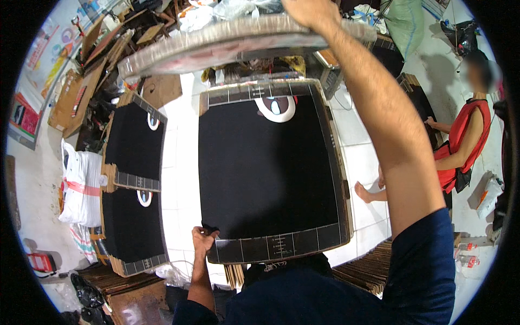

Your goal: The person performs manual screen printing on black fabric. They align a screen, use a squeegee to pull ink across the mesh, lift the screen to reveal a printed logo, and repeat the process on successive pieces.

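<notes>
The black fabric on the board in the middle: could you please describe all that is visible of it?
The black fabric looks matte and roughly square, with a white-ringed, eye-like print at its far edge. It lies mostly flat on the dark, line-marked board, partly shadowed. At its near left corner, the left hand pinches a small bunched part.

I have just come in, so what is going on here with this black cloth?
A person pinches the near-left corner of a black cloth with the left hand. The cloth lies on a grid-marked board, with an eye-shaped print near its far edge. The right hand is at the top edge of what looks like a screen-printing frame, tilted up beyond the board. To the right is another person in a red top.
</notes>
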`<state>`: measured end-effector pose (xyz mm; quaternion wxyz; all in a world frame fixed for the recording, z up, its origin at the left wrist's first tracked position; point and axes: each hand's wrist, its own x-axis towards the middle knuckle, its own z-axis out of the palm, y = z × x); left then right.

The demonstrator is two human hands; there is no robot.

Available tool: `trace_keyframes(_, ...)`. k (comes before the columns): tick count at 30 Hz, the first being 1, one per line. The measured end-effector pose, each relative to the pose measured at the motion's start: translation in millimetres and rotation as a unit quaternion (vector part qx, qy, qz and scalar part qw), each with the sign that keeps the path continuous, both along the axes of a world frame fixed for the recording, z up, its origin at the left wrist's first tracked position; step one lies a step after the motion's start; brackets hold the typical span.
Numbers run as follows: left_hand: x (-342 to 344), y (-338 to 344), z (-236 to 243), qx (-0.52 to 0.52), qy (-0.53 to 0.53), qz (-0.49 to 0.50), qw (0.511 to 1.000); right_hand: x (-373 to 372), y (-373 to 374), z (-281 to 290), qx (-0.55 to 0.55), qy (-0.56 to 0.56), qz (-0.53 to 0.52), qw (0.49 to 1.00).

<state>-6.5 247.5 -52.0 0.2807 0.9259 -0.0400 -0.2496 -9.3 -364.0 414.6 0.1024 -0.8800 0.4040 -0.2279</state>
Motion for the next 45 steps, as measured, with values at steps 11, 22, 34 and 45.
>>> trace_keyframes(11, 39, -219, 185, -0.704, 0.151, 0.085, 0.689, -121, 109, -226, -0.11, -0.202, 0.106, 0.967)
trace_keyframes(22, 13, -190, 51, -0.122, 0.211, 0.045, 0.969, -33, -21, -384, -0.059, -0.1, 0.172, 0.978)
trace_keyframes(34, -23, -237, -3, -0.053, -0.361, -0.274, 0.89, 72, -119, -377, -0.071, 0.131, 0.23, 0.962)
trace_keyframes(45, -22, -233, -6, -0.049, -0.369, -0.296, 0.88, 32, -78, -407, -0.101, 0.101, 0.207, 0.968)
